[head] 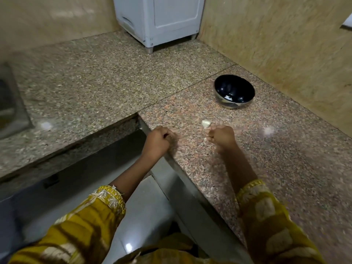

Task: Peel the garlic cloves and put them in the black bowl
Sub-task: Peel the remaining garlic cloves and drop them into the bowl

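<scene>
Speckled stone counter (pixel 118 77). Small pale garlic clove (pixel 206 123) lies just beyond right hand (pixel 222 136), nearer it than left hand (pixel 159 137). Both hands curled; cannot tell what they hold. Shiny round black bowl (pixel 234 91) far right.

garlic clove (pixel 206 123) before bowl (pixel 234 94), on counter (pixel 247 149)

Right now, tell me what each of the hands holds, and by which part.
Cannot be told: left hand and right hand are curled and blurred, hiding any contents. A pale garlic clove lies unheld on the speckled granite counter.
</scene>
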